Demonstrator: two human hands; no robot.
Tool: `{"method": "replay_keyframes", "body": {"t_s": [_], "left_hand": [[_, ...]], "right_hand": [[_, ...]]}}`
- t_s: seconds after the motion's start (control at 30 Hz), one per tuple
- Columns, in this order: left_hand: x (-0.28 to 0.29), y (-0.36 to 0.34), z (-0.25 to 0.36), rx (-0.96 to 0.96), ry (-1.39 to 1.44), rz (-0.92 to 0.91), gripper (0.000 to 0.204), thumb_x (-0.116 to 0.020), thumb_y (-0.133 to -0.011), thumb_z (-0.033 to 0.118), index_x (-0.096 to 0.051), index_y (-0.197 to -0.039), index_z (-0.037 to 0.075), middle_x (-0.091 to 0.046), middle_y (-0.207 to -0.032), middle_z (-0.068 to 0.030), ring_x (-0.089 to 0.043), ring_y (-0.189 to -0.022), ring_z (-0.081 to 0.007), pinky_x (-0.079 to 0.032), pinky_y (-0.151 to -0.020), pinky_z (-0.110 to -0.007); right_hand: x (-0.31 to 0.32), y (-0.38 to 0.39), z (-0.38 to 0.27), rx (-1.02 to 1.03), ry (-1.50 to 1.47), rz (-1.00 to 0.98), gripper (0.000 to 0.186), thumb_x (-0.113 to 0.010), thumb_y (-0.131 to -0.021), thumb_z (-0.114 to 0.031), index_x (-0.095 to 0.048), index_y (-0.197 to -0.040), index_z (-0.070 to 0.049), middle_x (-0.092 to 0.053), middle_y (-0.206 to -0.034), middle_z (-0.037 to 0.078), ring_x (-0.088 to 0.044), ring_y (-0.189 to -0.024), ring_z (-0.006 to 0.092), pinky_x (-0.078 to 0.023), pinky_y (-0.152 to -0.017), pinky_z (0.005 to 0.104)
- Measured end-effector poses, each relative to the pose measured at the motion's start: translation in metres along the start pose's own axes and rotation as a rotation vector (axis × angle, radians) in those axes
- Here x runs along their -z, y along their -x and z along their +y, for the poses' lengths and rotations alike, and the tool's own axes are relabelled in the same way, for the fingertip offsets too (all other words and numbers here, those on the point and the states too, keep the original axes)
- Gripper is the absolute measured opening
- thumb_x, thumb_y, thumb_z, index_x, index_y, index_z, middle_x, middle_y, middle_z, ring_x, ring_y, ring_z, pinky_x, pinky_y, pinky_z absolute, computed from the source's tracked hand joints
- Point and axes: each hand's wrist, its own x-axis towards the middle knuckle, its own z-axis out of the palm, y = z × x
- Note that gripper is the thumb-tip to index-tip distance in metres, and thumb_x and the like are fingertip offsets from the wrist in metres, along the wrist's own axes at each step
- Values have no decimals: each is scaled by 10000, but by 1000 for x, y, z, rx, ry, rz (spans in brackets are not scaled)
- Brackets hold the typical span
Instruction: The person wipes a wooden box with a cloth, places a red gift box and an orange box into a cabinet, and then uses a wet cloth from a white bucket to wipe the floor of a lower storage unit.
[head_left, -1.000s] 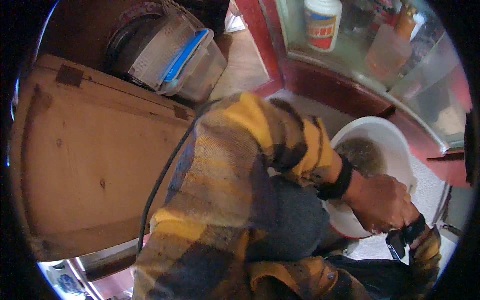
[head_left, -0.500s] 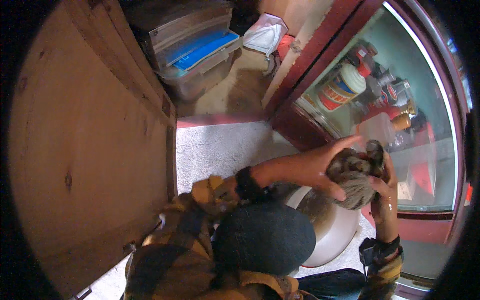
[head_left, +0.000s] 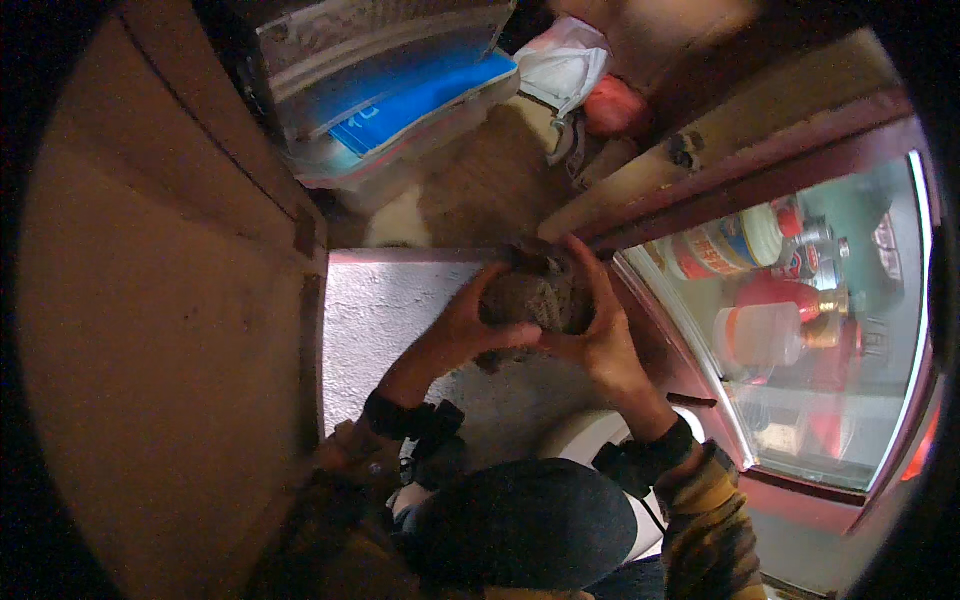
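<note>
A bunched, wet-looking grey-brown cloth [head_left: 540, 305] is held up between my two hands, above the floor in front of the cupboard opening. My left hand [head_left: 470, 325] curves round its left side, thumb laid across the near face. On the other side my right hand [head_left: 605, 345] grips it, and the two thumbs almost meet at the front. Part of the cloth hangs below the left thumb. Behind my right wrist shows the pale rim of a bucket or basin [head_left: 580, 432], mostly hidden by my arm and a dark rounded shape [head_left: 520, 525].
A wooden panel [head_left: 170, 340] stands on the left. Ahead, a clear plastic box [head_left: 310, 165] holds something blue, near a white bag [head_left: 565, 65] and a red bundle [head_left: 615, 105]. At the right, a glass-fronted cabinet [head_left: 780, 400] contains several bottles. The floor [head_left: 385, 330] is pale.
Both hands have carried the cloth leftward and forward, away from over the bucket. My view has shifted too, with the plastic box now nearer. The grip on the cloth continues.
</note>
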Motion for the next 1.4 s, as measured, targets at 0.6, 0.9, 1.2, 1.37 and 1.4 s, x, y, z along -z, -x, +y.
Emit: {"method": "replay_keyframes", "body": {"t_s": [0.6, 0.9, 1.2, 1.37, 1.4], "left_hand": [[31, -95, -16, -449, -1303, 631, 744, -782, -635, 319, -497, -1311, 197, -443, -1310, -153, -451, -1165, -361, -417, -945, -462], [-8, -82, -28, -445, -911, 1013, 644, -759, -595, 212, -551, -1203, 171, -494, -1217, -155, -488, -1070, -380, -432, -909, -451], [-17, -136, -36, -521, -1161, 860, 648, -720, -662, 293, -535, -1278, 212, -422, -1284, -193, -432, -1109, -394, -353, -939, -558], [-5, -139, -25, -487, -1476, 665, 597, -689, -712, 424, -555, -1244, 190, -512, -1141, -215, -499, -1017, -406, -409, -834, -530], [-2, -141, -23, -461, -1649, 713, 573, -678, -729, 419, -557, -1238, 187, -520, -1110, -205, -504, -1002, -401, -416, -820, -522]], "right_hand": [[35, 89, 3, 58, 578, -480, 483, -656, -808, -77, -536, -1276, -88, -469, -1366, 158, -417, -1285, 319, -371, -1045, 395], [54, 143, -20, 18, 320, -266, 516, -665, -732, 1, -567, -1232, -81, -531, -1311, 137, -454, -1251, 333, -368, -1048, 389], [77, 151, -23, 266, 719, -315, 548, -660, -744, -44, -527, -1275, -76, -510, -1320, 148, -470, -1217, 359, -388, -1019, 409], [59, 146, -20, 93, 514, -339, 504, -636, -804, -92, -511, -1291, -53, -503, -1326, 154, -476, -1217, 329, -401, -1010, 383], [55, 144, -15, 118, 511, -365, 496, -635, -812, -92, -511, -1290, -43, -503, -1330, 152, -479, -1222, 316, -403, -1010, 373]]}}
